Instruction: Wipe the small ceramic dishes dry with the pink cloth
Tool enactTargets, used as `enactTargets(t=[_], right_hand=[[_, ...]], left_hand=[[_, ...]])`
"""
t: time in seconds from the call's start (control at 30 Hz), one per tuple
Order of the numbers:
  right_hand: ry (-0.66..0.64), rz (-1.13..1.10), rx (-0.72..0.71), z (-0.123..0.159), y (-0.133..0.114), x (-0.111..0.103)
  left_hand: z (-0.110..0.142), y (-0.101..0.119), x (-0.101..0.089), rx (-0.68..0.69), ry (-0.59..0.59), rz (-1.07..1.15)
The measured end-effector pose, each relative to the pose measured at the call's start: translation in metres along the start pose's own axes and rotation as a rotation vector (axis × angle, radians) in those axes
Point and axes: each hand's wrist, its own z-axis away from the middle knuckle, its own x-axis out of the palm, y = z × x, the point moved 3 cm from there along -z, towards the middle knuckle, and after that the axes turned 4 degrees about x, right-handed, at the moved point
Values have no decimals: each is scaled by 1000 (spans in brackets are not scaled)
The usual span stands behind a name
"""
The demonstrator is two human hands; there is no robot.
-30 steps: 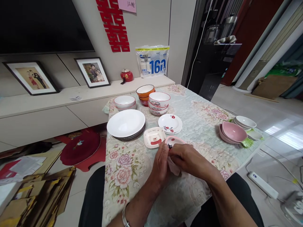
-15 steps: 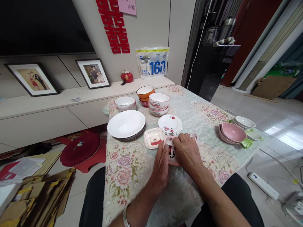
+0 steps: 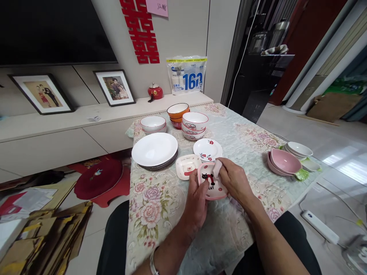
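Note:
My left hand (image 3: 196, 202) grips the lower left edge of a small pink-rimmed dish (image 3: 218, 191) with a black cat and the letters "CAT", its thumb over the inside. In the fingers of my right hand (image 3: 236, 177) is a pale pink cloth (image 3: 218, 168), pressed against the dish's upper right side. Just left of it, a squarish bear dish (image 3: 183, 164) lies on the table, partly behind my left fingers. Right behind stands a stack of flower-printed plates (image 3: 208, 148). A stack of large white plates (image 3: 155, 149) is at the left.
White bowls (image 3: 195, 119), orange bowls (image 3: 177, 110) and pale red-rimmed bowls (image 3: 153, 123) stand stacked at the back of the floral tablecloth (image 3: 151, 214). Pink bowls (image 3: 283, 160) and small white bowls (image 3: 299, 148) sit near the right edge. A red stool (image 3: 97, 179) is at the left.
My right hand has shifted from across the dish to its upper right side, uncovering more of the cat picture. The pale pink cloth now shows at its fingertips. My left hand keeps its hold.

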Motion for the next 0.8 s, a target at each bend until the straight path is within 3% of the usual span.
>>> enactTargets(t=[0.1, 0.37, 0.5, 0.6, 0.8], right_hand=[[-46, -47, -52, -1, -1, -7], [49, -52, -401, 4, -2, -17], [27, -61, -496, 7, -12, -18], [-8, -70, -452, 8, -18, -17], [-166, 51, -166, 7, -22, -18]], left_hand=[[1, -1, 1, -5, 8, 20], [-1, -2, -1, -50, -117, -57], [-5, -3, -2, -94, -95, -71], [-5, -4, -2, -36, -35, -8], [-4, -8, -5, -15, 73, 68]])
